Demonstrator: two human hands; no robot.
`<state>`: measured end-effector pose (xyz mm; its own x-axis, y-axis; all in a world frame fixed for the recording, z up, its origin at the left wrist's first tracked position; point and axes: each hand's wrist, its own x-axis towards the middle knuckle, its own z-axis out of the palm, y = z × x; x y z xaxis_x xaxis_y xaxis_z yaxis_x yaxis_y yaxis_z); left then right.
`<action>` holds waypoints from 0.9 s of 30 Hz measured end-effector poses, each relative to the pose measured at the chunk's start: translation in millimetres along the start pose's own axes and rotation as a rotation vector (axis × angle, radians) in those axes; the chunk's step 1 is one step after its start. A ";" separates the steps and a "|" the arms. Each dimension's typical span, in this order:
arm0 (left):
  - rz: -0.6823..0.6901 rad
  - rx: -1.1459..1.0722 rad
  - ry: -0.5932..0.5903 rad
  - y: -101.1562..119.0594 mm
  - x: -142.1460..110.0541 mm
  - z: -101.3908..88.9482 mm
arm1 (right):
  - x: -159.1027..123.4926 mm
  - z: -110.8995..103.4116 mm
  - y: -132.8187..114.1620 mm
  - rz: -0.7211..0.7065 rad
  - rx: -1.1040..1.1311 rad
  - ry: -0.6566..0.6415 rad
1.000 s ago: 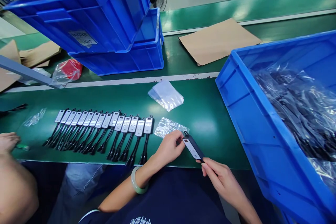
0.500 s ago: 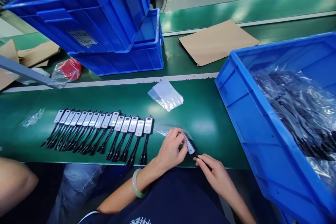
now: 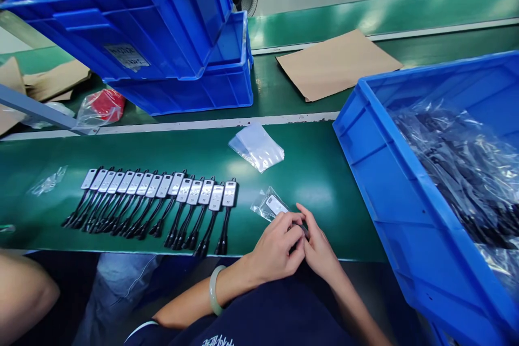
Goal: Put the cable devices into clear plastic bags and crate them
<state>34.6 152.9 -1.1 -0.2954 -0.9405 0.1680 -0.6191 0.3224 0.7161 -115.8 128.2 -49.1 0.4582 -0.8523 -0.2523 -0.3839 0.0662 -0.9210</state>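
A small controller point(image 3: 277, 205), grey-faced with a dark end, lies inside a clear plastic bag point(image 3: 259, 206) in front of me. My left hand point(image 3: 280, 243) is closed over the near end of the bag, fingers curled. Against it sits my right hand point(image 3: 320, 253), its index finger stretched along the bag's right side and its thumb meeting the left fingers. Between the hands the controller's cables and the bag's mouth are hidden. To the left, several like controllers point(image 3: 229, 194) with black cables lie in a row. Beyond my hands is a stack of flat clear bags point(image 3: 259, 147).
A blue crate point(image 3: 377, 184) of bagged black cables stands at the right. Two stacked blue crates point(image 3: 178, 94) are at the back left. Cardboard point(image 3: 338, 65) lies across the back of the green work surface point(image 3: 316, 157). Another person's arm point(image 3: 24, 286) shows at lower left.
The controller has slid farther into the bag, away from me. My right hand has moved up and left from the cable end to meet my left hand, which has shifted slightly right.
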 end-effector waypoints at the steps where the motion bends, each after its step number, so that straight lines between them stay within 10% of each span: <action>1: 0.025 0.007 -0.002 2.7 -1.8 -0.4 | 2.9 -1.1 -1.1 -0.011 0.020 -0.036; 8: 0.059 0.035 -0.110 -20.7 9.3 -51.4 | 3.6 -14.0 -13.5 -0.235 -0.473 -0.118; 16: 0.045 -0.097 -0.536 -79.4 46.2 -86.2 | 3.1 -17.8 -12.1 -0.447 -0.718 -0.138; 23: 0.038 -0.078 -0.481 -63.5 45.5 -87.4 | -5.6 -26.9 -19.9 -0.358 -0.591 0.307; 27: 0.083 0.018 -0.419 -53.2 44.9 -86.7 | -0.8 -17.5 -36.0 -0.374 -0.679 0.231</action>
<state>117.4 84.1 27.0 -0.6124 -0.7877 -0.0679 -0.5923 0.4002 0.6993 -116.4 117.4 -10.5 0.5042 -0.8461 0.1730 -0.6750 -0.5111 -0.5321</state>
